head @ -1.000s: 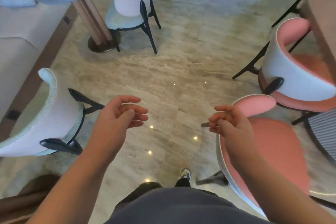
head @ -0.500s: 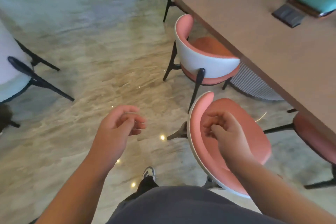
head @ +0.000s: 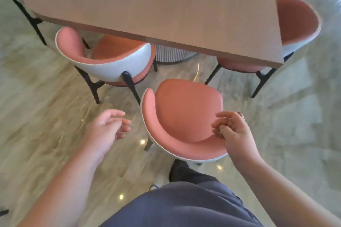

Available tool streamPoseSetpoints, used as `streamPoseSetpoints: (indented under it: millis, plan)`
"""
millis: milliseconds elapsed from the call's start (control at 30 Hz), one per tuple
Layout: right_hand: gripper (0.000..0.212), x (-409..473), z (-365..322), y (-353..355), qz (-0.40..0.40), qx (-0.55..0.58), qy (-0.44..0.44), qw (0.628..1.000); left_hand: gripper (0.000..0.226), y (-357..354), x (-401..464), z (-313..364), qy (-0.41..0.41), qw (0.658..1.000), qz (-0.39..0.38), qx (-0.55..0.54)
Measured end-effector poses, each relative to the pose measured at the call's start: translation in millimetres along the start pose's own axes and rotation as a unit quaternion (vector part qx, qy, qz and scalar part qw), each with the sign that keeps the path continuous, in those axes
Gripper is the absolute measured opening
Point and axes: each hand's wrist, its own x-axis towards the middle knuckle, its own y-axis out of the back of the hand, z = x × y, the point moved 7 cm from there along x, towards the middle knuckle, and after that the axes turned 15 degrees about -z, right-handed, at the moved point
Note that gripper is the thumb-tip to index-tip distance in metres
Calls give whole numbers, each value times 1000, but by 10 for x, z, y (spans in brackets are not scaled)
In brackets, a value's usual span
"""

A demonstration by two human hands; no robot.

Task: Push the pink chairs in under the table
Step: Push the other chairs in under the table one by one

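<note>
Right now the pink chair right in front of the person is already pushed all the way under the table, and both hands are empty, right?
Not quite. The head view shows the nearest pink chair standing out on the floor, clear of the table, not pushed under. The rest is right: the left hand and right hand hold nothing.

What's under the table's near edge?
Under the table: a ribbed pedestal base, front of the left pink chair, and the right pink chair's seat. Further in is hidden.

Our bare forearms reach forward, our left grip (head: 108, 127) held out with fingers loosely spread, our right grip (head: 233, 131) raised with fingers loosely curled, holding nothing.
</note>
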Motion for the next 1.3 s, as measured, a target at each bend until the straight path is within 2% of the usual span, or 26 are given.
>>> streamPoseSetpoints:
  millis: [100, 267, 400, 500, 633, 700, 833, 967, 1133, 1300]
  plan:
    - [43, 201, 215, 303, 53, 2, -38, 998, 32, -236, 435, 76, 25, 999, -20, 30]
    - [45, 751, 657, 707, 96, 6, -101, 990, 34, -478, 1143, 60, 64, 995, -24, 79]
    - [41, 1228, 1005, 1018, 119, -45, -171, 977, 28, -515, 1677, -145, 109, 983, -14, 150]
    - [36, 1483, 1293, 1243, 132, -109, -244, 954, 54, -525, 2011, -384, 176, 964, -10, 202]
    - [62, 1655, 1677, 1441, 173, -156, -326, 916, 82, -595, 2428, -653, 234, 953, -27, 190]
    - [72, 1701, 1857, 1414, 168, -140, -367, 904, 87, -613, 2633, -763, 256, 949, -34, 181]
    - [67, 1745, 2140, 1334, 161, -119, -413, 888, 93, -684, 2992, -956, 285, 941, -62, 170]
    - [73, 1822, 2290, 1444, 150, -150, -441, 872, 103, -707, 3227, -1052, 302, 933, -40, 192]
    - [63, 1926, 2389, 1605, 120, -169, -458, 864, 104, -715, 3367, -1116, 297, 933, -16, 203]
    - [52, 1978, 2509, 1683, 122, -154, -474, 858, 93, -703, 3493, -1202, 313, 935, -44, 163]
